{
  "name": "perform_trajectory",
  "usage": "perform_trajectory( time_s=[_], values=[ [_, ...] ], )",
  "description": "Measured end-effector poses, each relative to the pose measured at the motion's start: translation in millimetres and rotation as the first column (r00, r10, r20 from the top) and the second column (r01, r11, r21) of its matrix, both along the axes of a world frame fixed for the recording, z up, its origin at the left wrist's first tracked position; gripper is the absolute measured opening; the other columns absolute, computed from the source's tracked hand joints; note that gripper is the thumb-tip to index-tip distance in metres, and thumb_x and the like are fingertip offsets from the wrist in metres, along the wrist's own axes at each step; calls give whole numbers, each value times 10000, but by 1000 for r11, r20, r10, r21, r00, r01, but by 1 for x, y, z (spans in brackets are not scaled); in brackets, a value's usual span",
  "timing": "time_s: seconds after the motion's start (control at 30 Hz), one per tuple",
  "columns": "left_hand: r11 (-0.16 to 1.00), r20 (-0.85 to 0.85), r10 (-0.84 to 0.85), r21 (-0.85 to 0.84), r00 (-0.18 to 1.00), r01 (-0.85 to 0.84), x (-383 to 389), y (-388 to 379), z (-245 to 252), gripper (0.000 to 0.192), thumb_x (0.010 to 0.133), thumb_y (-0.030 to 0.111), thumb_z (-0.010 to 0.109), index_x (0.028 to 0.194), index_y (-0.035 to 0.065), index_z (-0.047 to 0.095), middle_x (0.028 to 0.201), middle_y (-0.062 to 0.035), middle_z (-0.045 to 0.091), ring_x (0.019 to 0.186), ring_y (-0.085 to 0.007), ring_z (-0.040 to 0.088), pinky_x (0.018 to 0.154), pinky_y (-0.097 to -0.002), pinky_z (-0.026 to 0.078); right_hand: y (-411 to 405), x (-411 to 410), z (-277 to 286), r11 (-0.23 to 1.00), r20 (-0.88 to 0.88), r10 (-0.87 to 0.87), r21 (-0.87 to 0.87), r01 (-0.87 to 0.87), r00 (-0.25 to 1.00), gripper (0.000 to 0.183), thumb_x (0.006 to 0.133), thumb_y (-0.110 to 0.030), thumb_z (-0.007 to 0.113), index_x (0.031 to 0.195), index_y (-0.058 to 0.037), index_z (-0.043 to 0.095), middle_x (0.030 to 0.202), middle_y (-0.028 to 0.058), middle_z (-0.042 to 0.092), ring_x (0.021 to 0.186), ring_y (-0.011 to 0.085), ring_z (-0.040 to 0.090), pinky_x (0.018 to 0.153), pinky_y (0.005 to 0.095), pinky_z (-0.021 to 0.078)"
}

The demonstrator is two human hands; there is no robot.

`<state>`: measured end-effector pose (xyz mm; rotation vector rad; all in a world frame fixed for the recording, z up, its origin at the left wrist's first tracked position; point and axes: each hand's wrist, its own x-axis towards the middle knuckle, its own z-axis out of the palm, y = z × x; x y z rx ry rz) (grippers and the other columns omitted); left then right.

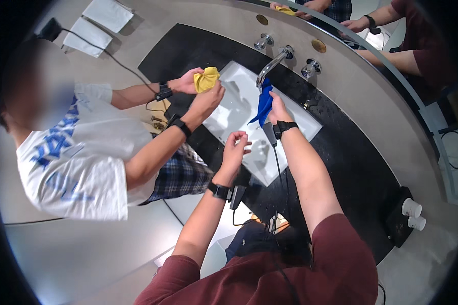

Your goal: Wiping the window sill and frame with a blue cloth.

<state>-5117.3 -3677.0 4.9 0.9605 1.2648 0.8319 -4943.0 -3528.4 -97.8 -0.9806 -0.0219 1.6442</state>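
Note:
My right hand (278, 108) grips a blue cloth (264, 103) that hangs over the white sink (301, 116), its top end at the mouth of the chrome faucet (271, 68). To the lower left, my left hand (235, 146) is held over the near edge of the sink with nothing in it, its fingers loosely bent and apart. Both my wrists wear black straps with small cabled devices. Across the sink's left side, a co-worker's two hands hold a yellow cloth (206, 79).
A co-worker in a white shirt (91, 164) stands at the left. Chrome tap handles (311, 68) flank the faucet on the wall below a mirror. Two white cups (411, 207) lie on a black box at the right. Black countertop (339, 152) surrounds the sink; cables hang near my waist.

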Motion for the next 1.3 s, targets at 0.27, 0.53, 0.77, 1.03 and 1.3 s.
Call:
perform_trajectory(
  time_s=[0.27,0.53,0.77,1.03,1.3],
  values=[
    [975,-10,184,-123,983,-184,48,119,-71,739,963,403,551,1515,187,109,1451,-128,348,1217,-285,472,930,-547,435,2,21,8,965,-14,222,144,-218,975,518,1001,-473,384,1172,-45,620,1084,95,685,965,215,644,892,376,491],
    [984,63,111,135,992,-119,71,156,-125,299,858,-8,580,1154,14,610,953,-53,658,880,-163,627,818,-278,500,2,26,-21,966,832,143,0,-257,537,307,942,-276,494,1110,-51,616,984,66,671,889,198,636,792,325,510],
    [824,-346,-116,490,931,284,51,151,-128,351,760,17,622,1108,-26,630,1147,-155,630,1088,-289,601,945,-346,472,12,12,-15,975,-1,153,163,-151,988,533,958,-595,419,1110,-121,610,979,41,668,908,218,652,796,394,542],
    [866,-342,153,499,927,42,17,118,-95,402,820,55,633,1219,91,600,1241,-92,510,1029,-246,599,902,-354,491,30,-10,-25,997,440,72,2,-81,895,212,958,-235,581,968,-23,587,746,61,588,548,135,562,430,287,476],
    [862,-262,58,499,963,83,36,128,-108,377,791,42,691,1166,37,651,1201,-122,566,889,-195,643,675,-271,533,19,-16,-6,976,430,119,114,-185,895,192,969,-210,556,1053,-41,590,857,78,587,650,160,584,483,267,462]
  ],
)
